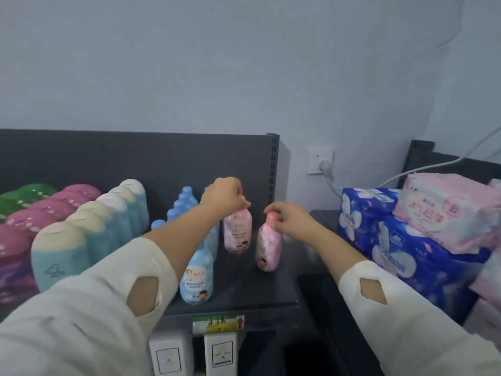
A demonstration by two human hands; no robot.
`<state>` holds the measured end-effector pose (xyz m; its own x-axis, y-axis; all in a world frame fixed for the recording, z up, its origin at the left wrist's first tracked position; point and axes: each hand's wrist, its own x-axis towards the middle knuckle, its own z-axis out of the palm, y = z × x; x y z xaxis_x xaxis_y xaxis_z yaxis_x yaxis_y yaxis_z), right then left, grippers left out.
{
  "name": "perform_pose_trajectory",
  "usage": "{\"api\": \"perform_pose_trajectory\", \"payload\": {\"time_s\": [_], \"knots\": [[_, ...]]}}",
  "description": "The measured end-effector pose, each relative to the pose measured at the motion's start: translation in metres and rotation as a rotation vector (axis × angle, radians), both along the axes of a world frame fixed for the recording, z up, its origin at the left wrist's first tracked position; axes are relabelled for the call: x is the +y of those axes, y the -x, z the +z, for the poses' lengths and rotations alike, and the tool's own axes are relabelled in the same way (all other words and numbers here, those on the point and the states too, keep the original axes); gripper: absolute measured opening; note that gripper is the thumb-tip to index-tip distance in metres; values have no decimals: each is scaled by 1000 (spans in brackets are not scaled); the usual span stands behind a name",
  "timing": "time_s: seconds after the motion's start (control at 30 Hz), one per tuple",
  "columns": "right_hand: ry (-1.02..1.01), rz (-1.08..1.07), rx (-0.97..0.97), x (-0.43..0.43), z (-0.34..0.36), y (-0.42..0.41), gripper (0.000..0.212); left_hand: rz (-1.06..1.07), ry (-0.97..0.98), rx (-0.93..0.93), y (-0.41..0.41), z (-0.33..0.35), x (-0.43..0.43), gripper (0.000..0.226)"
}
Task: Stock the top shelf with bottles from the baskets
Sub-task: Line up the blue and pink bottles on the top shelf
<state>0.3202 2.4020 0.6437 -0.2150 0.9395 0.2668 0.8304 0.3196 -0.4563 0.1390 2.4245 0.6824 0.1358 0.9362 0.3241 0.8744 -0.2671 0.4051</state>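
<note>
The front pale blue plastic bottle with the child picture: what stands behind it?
More pale blue bottles in a row, round caps showing. The left forearm covers their bodies, so their number is unclear.

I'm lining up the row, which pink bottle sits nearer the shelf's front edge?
The pink bottle whose cap the right hand grips; the other pink bottle, under the left hand, stands further back.
</note>
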Motion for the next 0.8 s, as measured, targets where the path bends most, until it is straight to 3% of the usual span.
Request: {"api": "perform_pose_trajectory", "payload": {"time_s": [0.37,0.5,0.67,0.8], "knots": [[65,116,-37,41,-2,4,32,-25,78,158,-3,-22,63,14],[89,114,-44,48,-3,6,23,-26,128,229,-3,-24,74,18],[59,78,33,50,-1,5,32,-104,146,276,-2,-18,77,18],[52,93,69,48,-2,13,24,-154,178,255,1,-14,76,27]]}}
